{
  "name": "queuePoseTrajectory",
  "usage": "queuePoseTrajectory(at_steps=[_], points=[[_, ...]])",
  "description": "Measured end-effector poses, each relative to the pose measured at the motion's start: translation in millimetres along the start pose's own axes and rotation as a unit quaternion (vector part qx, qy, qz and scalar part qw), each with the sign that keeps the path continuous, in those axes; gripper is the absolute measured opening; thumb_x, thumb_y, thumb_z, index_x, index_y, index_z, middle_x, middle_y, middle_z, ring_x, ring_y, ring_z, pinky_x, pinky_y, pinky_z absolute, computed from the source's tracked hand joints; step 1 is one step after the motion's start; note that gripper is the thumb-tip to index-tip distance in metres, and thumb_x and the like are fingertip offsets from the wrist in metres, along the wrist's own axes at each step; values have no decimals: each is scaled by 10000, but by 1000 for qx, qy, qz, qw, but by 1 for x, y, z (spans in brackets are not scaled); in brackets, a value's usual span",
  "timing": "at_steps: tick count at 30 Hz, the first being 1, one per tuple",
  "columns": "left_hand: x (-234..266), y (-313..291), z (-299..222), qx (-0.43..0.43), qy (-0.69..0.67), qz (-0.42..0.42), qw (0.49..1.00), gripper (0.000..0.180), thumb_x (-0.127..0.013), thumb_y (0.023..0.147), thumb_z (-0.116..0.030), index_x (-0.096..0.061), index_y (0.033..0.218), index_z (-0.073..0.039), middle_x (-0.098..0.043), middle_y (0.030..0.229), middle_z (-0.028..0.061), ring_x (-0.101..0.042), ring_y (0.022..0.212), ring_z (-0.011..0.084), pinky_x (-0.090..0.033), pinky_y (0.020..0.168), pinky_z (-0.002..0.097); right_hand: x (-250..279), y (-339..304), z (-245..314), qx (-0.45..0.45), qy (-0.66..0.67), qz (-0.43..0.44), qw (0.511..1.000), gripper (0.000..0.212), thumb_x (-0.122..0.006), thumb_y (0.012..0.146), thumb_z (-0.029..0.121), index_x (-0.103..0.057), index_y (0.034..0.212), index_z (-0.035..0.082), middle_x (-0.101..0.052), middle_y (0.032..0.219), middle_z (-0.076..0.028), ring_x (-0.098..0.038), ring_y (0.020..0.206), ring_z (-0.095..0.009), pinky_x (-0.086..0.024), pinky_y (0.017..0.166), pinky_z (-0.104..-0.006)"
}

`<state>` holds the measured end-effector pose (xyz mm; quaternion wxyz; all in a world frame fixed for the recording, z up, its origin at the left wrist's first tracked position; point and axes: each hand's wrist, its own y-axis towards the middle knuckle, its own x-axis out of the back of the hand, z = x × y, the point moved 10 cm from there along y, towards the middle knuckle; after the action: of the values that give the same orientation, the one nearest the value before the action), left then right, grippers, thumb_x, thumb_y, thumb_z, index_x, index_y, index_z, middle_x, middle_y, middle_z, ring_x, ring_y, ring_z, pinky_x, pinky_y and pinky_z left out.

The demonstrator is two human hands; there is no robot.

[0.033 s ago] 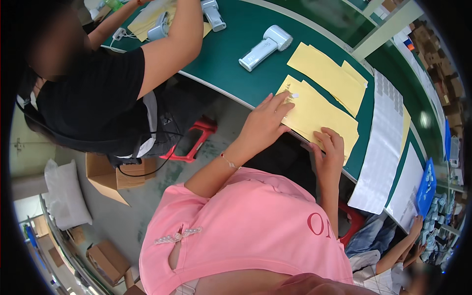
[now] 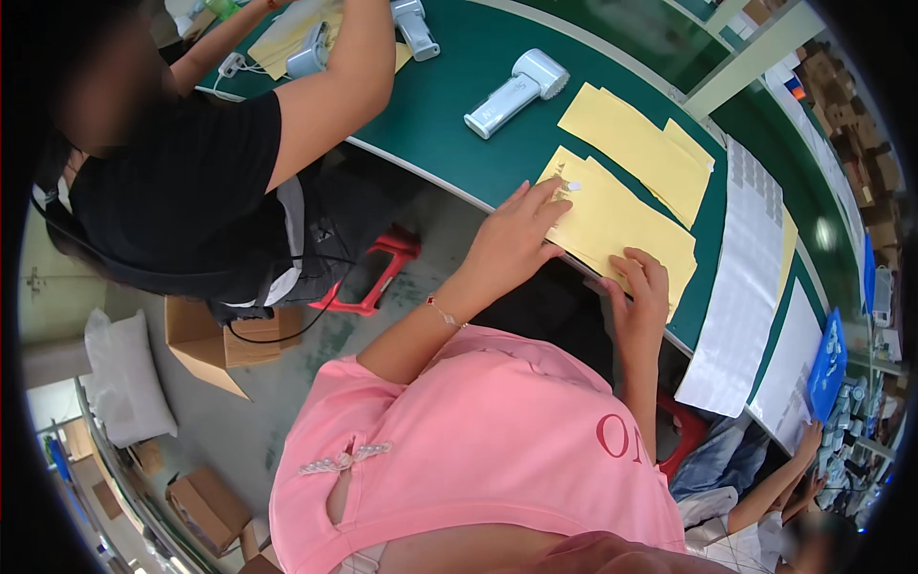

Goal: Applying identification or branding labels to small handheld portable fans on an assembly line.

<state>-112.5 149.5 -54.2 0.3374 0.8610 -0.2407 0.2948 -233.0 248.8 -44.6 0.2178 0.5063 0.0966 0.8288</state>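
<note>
Left hand (image 2: 521, 230) and right hand (image 2: 643, 292), each grip spread on yellow sheet (image 2: 617, 215), blue tray (image 2: 822, 385) holding pale parts (image 2: 833, 341)

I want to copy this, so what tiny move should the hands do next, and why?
Maybe the left hand should press the small white piece, because its fingers are right beside it and the right hand touches the yellow sheet under it.

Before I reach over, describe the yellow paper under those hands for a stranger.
Find the green table, then the yellow paper at its near edge. The left hand and right hand touch it, unlike the yellow sheets behind it.
</note>
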Motion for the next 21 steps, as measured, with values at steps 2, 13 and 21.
queuePoseTrajectory(at_steps=[2, 13, 21], points=[[-2, -1, 4, 4, -14, 13, 1000, 482, -719, 657, -125, -529, 1096, -66, -452, 1268, 89, -481, 1113, 295, -366, 999, 401, -1, 0, -5, -21, 25, 0, 999, 264, -696, 679, 42, -610, 928, 35, -548, 1046, -107, -531, 877, -261, -460, 724, -338], [8, -8, 5, 23, 127, 6, 992, 461, -702, 693, -159, -527, 1107, -57, -510, 1216, 116, -466, 1153, 280, -349, 995, 416, 2, 2, -6, -21, 10, -5, 1000, 259, -697, 679, 52, -615, 923, 39, -549, 1049, -100, -532, 838, -241, -460, 714, -332], [7, -6, 10, 32, 66, 1, 997, 473, -696, 701, -128, -514, 1127, -37, -562, 1142, 138, -510, 1107, 301, -347, 997, 414, 7, -4, -5, -6, 22, -24, 999, 270, -694, 692, 60, -609, 948, 50, -557, 1048, -104, -530, 857, -246, -451, 718, -331]])
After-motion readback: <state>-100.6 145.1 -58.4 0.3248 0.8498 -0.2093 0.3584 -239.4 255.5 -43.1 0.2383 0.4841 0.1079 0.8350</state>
